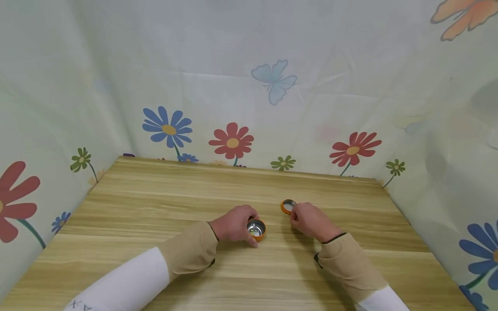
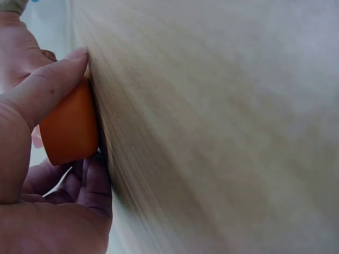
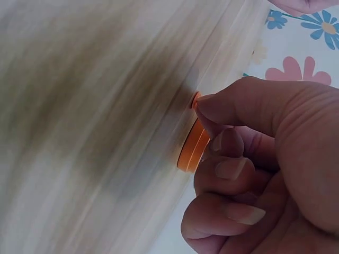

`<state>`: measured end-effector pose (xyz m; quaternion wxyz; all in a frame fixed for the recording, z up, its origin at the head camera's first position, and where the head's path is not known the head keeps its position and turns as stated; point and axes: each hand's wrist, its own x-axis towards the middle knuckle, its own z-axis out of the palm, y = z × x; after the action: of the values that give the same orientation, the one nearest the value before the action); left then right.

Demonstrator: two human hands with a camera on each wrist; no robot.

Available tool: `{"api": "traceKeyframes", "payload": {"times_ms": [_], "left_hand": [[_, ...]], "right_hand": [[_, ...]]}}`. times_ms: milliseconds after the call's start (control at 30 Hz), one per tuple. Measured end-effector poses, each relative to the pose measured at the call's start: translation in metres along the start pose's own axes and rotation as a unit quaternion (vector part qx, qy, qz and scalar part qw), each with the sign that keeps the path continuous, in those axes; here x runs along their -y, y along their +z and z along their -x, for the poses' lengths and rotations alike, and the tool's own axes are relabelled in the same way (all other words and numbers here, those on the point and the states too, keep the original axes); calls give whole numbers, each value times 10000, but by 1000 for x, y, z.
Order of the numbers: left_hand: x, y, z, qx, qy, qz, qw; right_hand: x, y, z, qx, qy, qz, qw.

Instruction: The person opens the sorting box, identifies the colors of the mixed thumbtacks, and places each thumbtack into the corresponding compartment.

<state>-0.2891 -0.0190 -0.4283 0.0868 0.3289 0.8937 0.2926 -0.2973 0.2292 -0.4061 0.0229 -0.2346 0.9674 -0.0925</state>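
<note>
My left hand (image 1: 234, 223) grips a small round orange tin (image 1: 259, 238), thumb on one side and fingers on the other. The tin stands upright on the table with its top uncovered, showing a silvery inside with small pale and green spots at the bottom. In the left wrist view the orange wall of the tin (image 2: 71, 127) sits low by the wood. My right hand (image 1: 311, 221) pinches a small orange piece (image 3: 195, 100) between thumb and index finger, close over the table. Beside these fingers lies a shallow orange lid (image 1: 285, 208), silvery inside facing up, partly hidden by the hand.
The wood-grain table (image 1: 186, 185) runs back to a pale curtain (image 1: 218, 56) printed with flowers and butterflies, which also closes in both sides. Black straps circle both wrists over tan cuffs (image 1: 192, 248).
</note>
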Motion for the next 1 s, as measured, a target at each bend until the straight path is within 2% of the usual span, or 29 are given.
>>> {"api": "traceKeyframes", "payload": {"times_ms": [400,733,900,1000], "left_hand": [[0,0,0,29,9,63,10000],[-2,-2,-1,66,-83,95,9999],[-2,-2,-1,65,-113,100,9999],[-1,-1,-1,58,-86,70,9999]], "right_hand": [[-2,4,0,-135,-139,167,9997],[-6,5,4,-95,-283,-370,9989],[-8,7,4,-4,-133,-539,9985],[-8,9,4,78,9,-955,9954]]}}
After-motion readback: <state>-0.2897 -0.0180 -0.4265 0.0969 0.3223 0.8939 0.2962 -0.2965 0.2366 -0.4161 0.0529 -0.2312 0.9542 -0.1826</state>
